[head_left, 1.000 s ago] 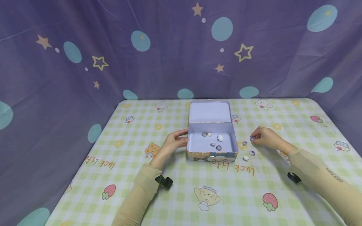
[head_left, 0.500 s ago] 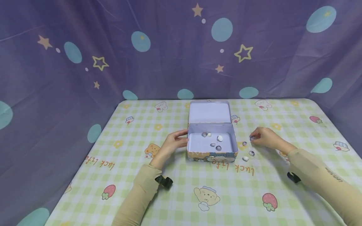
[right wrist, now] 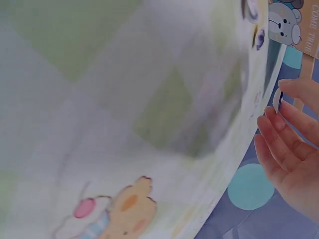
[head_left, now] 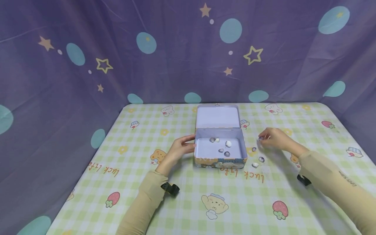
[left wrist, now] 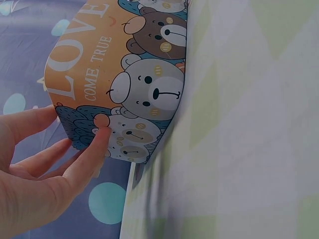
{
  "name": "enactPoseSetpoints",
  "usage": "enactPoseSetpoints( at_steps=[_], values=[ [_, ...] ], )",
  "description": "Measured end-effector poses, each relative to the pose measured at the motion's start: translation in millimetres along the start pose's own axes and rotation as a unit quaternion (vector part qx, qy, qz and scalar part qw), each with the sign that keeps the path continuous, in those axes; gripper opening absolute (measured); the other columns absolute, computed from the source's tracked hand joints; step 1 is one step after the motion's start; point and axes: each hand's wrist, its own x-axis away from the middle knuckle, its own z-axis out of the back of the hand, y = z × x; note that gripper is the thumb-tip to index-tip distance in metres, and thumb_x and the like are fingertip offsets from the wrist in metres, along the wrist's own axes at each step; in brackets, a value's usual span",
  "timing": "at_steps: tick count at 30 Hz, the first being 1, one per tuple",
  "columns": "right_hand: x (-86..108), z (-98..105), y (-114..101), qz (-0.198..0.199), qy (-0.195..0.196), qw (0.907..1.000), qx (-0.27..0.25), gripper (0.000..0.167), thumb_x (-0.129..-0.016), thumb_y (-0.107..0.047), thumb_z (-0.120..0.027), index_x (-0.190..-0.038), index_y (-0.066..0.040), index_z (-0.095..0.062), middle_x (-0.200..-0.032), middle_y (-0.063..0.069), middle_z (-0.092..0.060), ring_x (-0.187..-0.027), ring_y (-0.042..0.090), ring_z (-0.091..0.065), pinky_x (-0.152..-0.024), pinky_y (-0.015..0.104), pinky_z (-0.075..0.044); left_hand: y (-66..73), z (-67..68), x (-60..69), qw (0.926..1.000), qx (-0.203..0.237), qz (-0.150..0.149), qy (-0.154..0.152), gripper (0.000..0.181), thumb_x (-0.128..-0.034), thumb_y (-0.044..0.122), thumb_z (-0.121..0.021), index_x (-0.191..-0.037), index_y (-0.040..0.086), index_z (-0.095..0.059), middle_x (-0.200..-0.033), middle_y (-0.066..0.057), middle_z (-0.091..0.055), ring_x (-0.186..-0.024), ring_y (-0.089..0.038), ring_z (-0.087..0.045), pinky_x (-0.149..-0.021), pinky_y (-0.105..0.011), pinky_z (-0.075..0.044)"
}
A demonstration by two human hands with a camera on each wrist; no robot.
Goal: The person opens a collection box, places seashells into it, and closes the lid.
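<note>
A lidded tin box (head_left: 220,163) stands with its lid (head_left: 218,117) tipped back and several seashells (head_left: 228,143) lying inside. My left hand (head_left: 177,149) touches the box's left side with fairly straight fingers; the left wrist view has these fingertips (left wrist: 103,137) against the printed bear wall (left wrist: 154,89). To the right of the box, my right hand (head_left: 276,139) pinches a small seashell (right wrist: 277,99) between thumb and fingertips, raised off the table in the right wrist view. Below that hand, more shells lie on the cloth, among them a dark one (head_left: 261,159) and a white one (head_left: 255,165).
A green checked tablecloth (head_left: 176,209) with printed cartoons covers the table. Behind it hangs a purple curtain (head_left: 182,65) with stars and teal spots. Dark bands (head_left: 170,189) sit at both wrists.
My right hand has lifted a shell from the table and shifted slightly up and away. The left hand and the box have stayed in place.
</note>
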Motion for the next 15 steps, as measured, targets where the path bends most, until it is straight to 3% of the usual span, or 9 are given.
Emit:
enactPoseSetpoints(
  at_steps=[15],
  values=[
    [-15.3, 13, -19, 0.034, 0.017, 0.9993, 0.007, 0.021, -0.076, -0.005, -0.066, -0.091, 0.008, -0.064, -0.080, 0.013, -0.064, -0.071, 0.024, -0.058, -0.063, 0.034, -0.052, 1.8, -0.2, 0.6, 1.0000, -0.005, 0.001, -0.003, 0.048, -0.0856, -0.002, -0.052, -0.130, -0.010, -0.035, -0.134, -0.028, -0.033, -0.111, -0.045, -0.044, -0.085, -0.031, -0.051]
  ],
)
